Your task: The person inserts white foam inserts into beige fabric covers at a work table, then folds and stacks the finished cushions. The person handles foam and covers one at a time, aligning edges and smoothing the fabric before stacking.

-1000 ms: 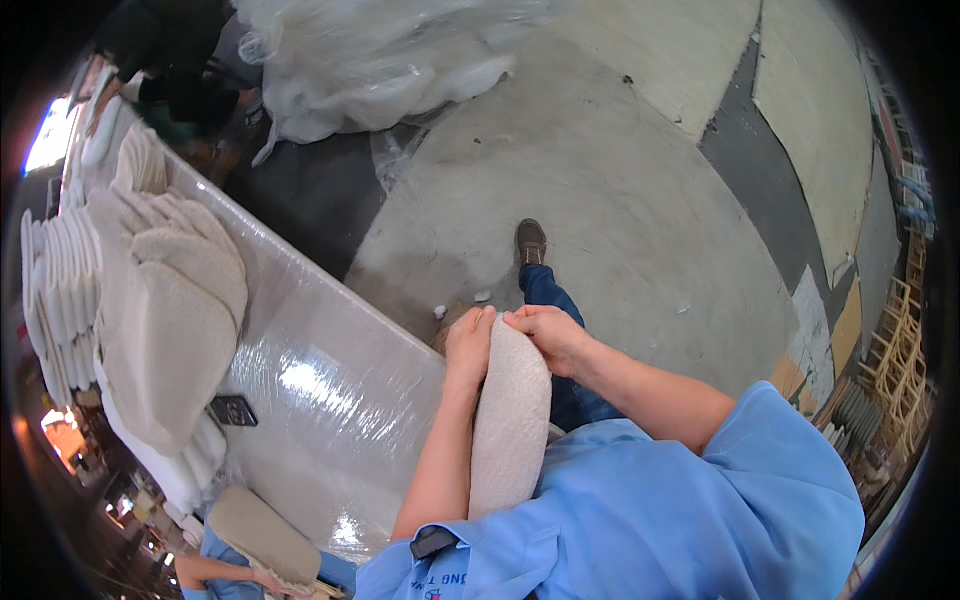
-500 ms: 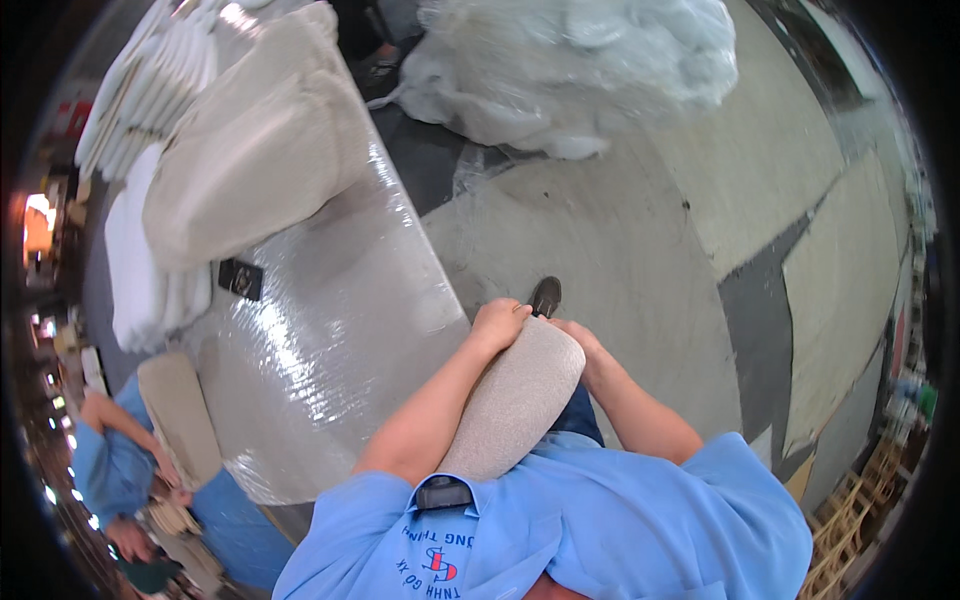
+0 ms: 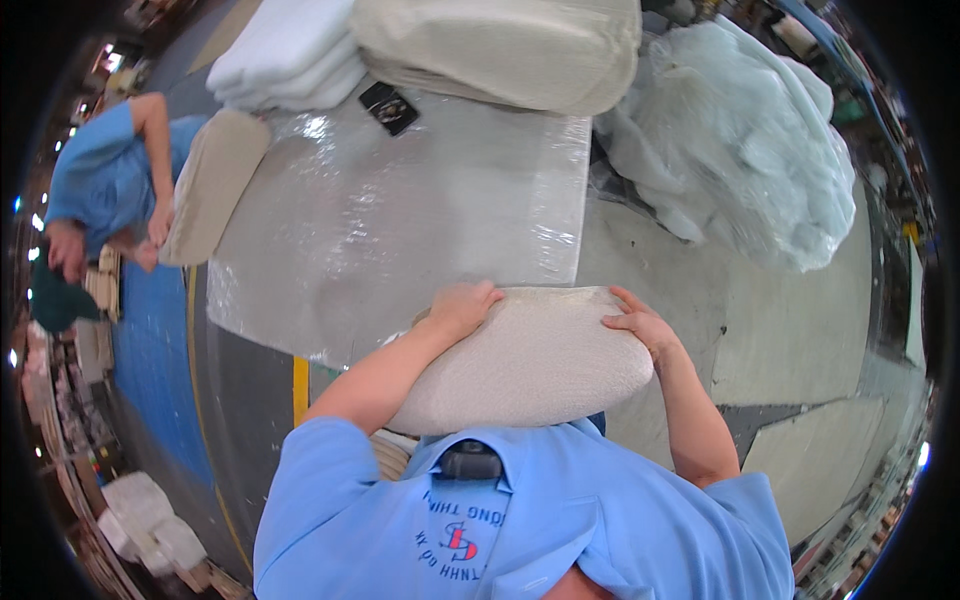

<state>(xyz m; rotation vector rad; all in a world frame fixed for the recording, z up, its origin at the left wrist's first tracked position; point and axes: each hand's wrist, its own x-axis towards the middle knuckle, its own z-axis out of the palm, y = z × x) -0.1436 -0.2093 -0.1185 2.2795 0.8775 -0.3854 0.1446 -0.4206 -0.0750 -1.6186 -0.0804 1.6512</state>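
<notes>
A beige fabric-covered cushion [image 3: 530,365], rounded at its right end, lies across the front of my body, its far edge next to the near edge of the plastic-covered table [image 3: 400,220]. My left hand [image 3: 465,308] grips that far edge left of its middle, fingers curled over it. At the far right corner my right hand [image 3: 640,325] has its thumb on top and its other fingers at the edge. The cushion's underside is hidden.
Stacked beige cushion covers [image 3: 500,50], white foam pads [image 3: 290,60] and a small black box [image 3: 388,108] are on the table's far side. A clear bag of white padding [image 3: 730,140] stands right. On the left, a co-worker in blue [image 3: 100,180] handles another beige cushion [image 3: 215,185].
My view has swung left, toward the table and the co-worker. The cushion went from pointing away from me to lying crosswise, and my hands have moved farther apart along its edge.
</notes>
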